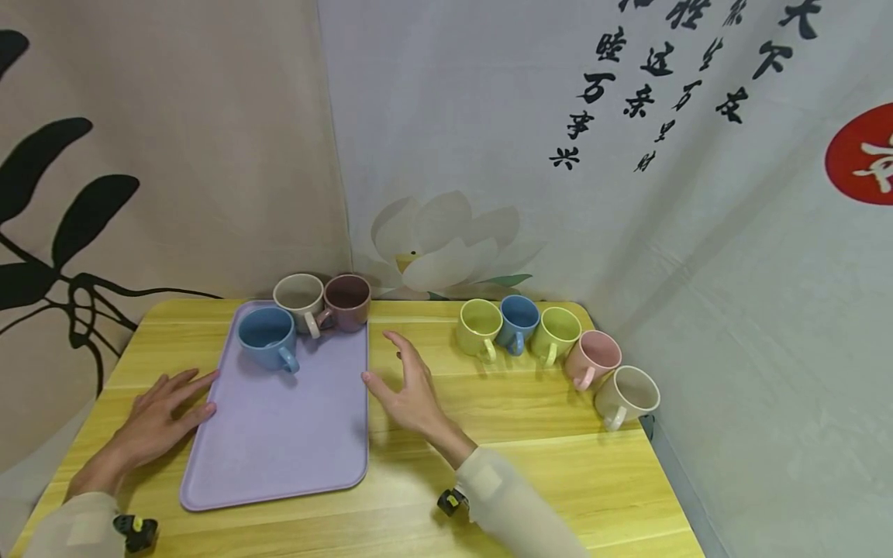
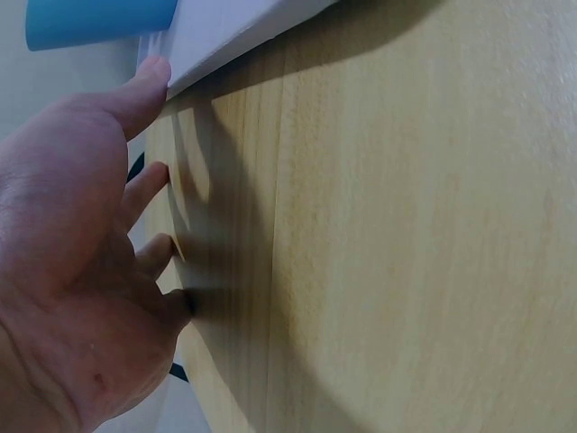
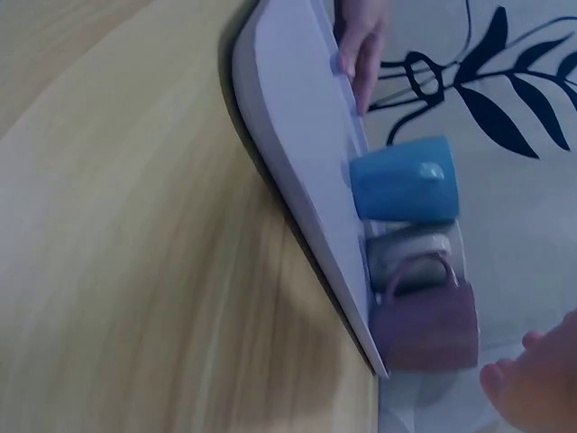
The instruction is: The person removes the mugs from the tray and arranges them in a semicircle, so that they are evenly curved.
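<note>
A lilac tray (image 1: 286, 449) lies on the wooden table. Standing at its far end are a blue mug (image 1: 267, 341), a cream mug (image 1: 298, 296) and a purple mug (image 1: 349, 301), all upright with handles facing the near side. My left hand (image 1: 159, 418) rests at the tray's left edge, fingers extended; in the left wrist view its thumb (image 2: 149, 95) touches the rim. Beyond the tray's right edge, my right hand (image 1: 413, 395) hovers with thumb and fingers spread apart and holds nothing. Only part of that hand shows in the right wrist view.
To the right, a curved row of mugs stands on the table: a yellow-green mug (image 1: 479, 329), a second blue mug (image 1: 518, 322), another yellow-green mug (image 1: 556, 333), a pink mug (image 1: 593, 358) and a cream one at the table's right edge. A fabric backdrop (image 1: 446, 116) hangs behind.
</note>
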Demonstrator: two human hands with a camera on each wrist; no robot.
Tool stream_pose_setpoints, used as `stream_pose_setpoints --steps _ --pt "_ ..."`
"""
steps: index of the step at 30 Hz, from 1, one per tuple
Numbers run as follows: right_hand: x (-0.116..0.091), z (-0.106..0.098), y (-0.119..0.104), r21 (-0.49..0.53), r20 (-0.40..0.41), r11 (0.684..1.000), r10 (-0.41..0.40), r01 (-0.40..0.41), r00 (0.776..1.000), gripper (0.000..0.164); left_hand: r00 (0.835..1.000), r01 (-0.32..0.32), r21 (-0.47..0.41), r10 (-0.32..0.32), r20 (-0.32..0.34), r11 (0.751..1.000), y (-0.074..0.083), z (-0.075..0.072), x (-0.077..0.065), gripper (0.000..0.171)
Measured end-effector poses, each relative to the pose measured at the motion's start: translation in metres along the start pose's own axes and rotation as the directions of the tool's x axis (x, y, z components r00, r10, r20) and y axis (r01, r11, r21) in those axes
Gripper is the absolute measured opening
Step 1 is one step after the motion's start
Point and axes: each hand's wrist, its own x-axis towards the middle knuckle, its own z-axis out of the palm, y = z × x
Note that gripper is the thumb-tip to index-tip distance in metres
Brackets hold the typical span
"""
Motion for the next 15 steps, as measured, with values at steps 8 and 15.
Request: stream_pose_setpoints --steps 8,15 --pt "0.009 0.034 -0.005 -0.02 0.097 1.0 0.016 -0.015 0.995 0.075 1.0 -0.019 -0.008 0.019 -0.012 1.0 0.001 0.001 -0.001 0.073" --pt "0.017 0.062 -0.003 0.026 0.172 0.999 0.027 -0.032 0.985 0.073 1.0 -0.02 -0.002 0.02 -0.011 1.0 0.001 0.0 -0.001 0.073"
